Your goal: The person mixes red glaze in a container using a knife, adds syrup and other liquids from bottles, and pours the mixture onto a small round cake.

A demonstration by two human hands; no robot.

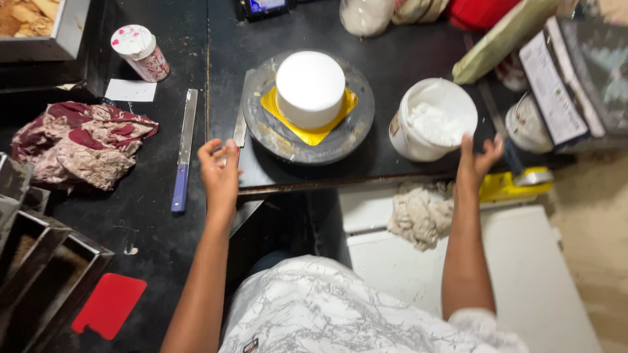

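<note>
Worktop [163,216] of dark metal fills the view. At its centre a grey turntable [353,124] carries a white frosted cake [310,88] on a yellow board [313,133] — raised, it seems, so the sides can be reached all round. At three o'clock from the cake stands a white tub [432,121] of icing, kept close to hand. The left hand [220,173] hovers at seven o'clock of the turntable, fingers loosely spread, holding nothing, just beside a steel knife [240,124]. The right hand [476,160] — open, empty — hangs beside the tub's lower right edge, well apart from the cake.
</note>
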